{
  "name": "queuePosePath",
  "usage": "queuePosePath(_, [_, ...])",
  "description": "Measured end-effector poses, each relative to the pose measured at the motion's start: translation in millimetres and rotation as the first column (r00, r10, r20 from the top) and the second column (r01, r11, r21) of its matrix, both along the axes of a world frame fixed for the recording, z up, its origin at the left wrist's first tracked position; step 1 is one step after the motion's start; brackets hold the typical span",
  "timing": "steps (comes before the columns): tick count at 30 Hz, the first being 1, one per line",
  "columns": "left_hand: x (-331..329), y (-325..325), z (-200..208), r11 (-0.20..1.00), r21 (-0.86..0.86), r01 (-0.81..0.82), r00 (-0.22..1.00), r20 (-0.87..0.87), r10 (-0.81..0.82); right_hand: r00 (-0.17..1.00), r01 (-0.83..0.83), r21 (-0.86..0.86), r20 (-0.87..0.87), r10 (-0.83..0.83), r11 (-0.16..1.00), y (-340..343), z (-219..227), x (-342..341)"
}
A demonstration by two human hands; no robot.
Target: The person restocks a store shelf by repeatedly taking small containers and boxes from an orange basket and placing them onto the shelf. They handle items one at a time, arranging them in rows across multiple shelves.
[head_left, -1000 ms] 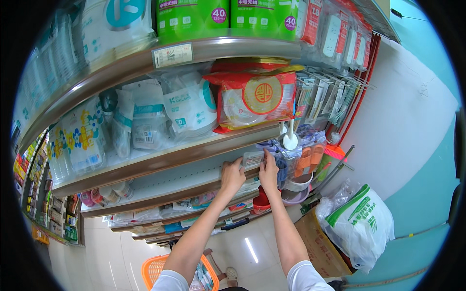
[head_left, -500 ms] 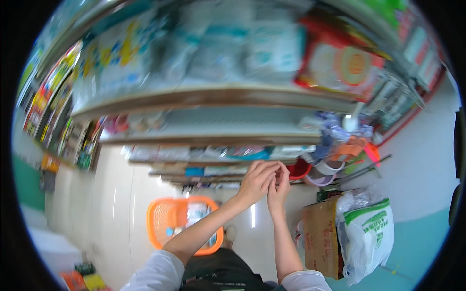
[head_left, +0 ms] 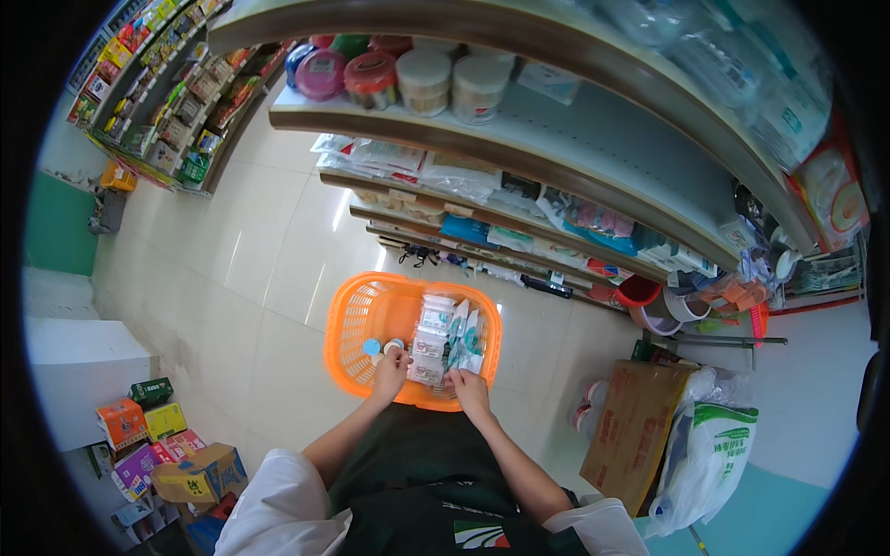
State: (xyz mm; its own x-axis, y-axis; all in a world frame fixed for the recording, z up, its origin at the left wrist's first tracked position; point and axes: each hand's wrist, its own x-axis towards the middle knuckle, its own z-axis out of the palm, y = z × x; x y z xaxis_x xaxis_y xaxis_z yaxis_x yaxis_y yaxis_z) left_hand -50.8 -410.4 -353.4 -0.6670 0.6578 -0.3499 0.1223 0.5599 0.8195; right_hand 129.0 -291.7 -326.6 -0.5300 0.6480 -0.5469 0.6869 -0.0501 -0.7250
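Note:
An orange plastic basket [head_left: 338, 320] stands in front of my legs. Inside, several white packs [head_left: 433, 320] with printed fronts form a column, and slimmer white-and-teal packets [head_left: 468, 338] lie along its right side. A blue round cap [head_left: 372, 347] and a white cap show at the basket's left. My left hand [head_left: 391, 372] reaches over the near rim, its bent fingers at the left edge of the nearest white pack [head_left: 426, 371]. At that pack's right edge are the curled fingers of my right hand [head_left: 471, 393]. Both sets of fingertips are partly hidden.
Ahead, a shelf unit [head_left: 389, 123] holds tubs [head_left: 425, 82] and bagged goods. At right stand a cardboard box [head_left: 635, 426], a white plastic bag [head_left: 714, 454] and a red bucket [head_left: 638, 291]. Small cartons [head_left: 120, 422] are piled at lower left; another stocked shelf [head_left: 199, 139] rises at far left.
My hands have come down from in front of the shelves into the basket. The view has tilted down and turned, so the basket now sits near the middle.

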Motion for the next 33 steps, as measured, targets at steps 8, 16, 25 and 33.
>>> queuePosePath(8, [15.2, -11.4, -50.3, 0.916, -0.311, 0.253, 0.967, 0.096, -0.234, 0.967, 0.013, 0.08, 0.253, -0.033, 0.997, -38.3, -85.3, -17.6])
queuePosePath(16, [33.6, -32.0, -88.2, 0.949, -0.266, 0.167, 0.983, 0.123, -0.138, 0.963, 0.034, -0.028, 0.267, -0.026, 0.999, -51.8, -76.9, -27.9])
queuePosePath(25, [28.9, -11.7, -4.8, 0.996, 0.021, -0.084, 0.922, 0.381, 0.07, 0.941, 0.31, -0.075, -0.121, -0.317, 0.948, -38.9, -49.6, -1.3])
queuePosePath(33, [24.7, 76.5, 124.8, 0.895, 0.43, -0.116, 0.909, 0.41, -0.08, 0.762, 0.398, -0.162, -0.489, -0.424, 0.903, 43.7, 107.6, 2.8])
